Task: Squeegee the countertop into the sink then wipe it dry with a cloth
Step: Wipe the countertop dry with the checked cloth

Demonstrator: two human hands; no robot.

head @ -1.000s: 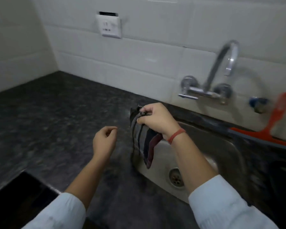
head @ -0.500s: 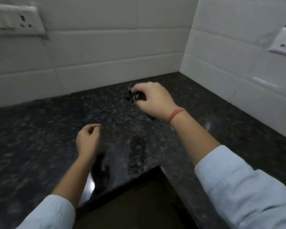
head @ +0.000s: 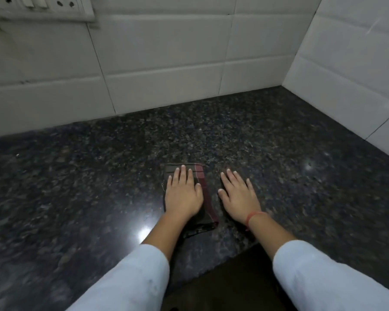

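Note:
A folded dark cloth (head: 206, 194) with a maroon stripe lies flat on the black speckled granite countertop (head: 99, 176), near the inner corner of the counter's front edge. My left hand (head: 183, 194) presses flat on the cloth with straight fingers. My right hand (head: 239, 195) rests flat on the bare granite just right of the cloth, fingers spread, a red thread band on its wrist. The sink and the squeegee are out of view.
White tiled walls (head: 166, 63) meet at a corner at the back right. A switch and socket plate (head: 38, 7) sits on the wall at the top left. The counter's front edge (head: 231, 257) forms an inner corner between my forearms, with dark space below.
The view turned from the sink to the counter corner. My right hand carried the cloth here, laid it down and let go. My left hand has come down flat on it.

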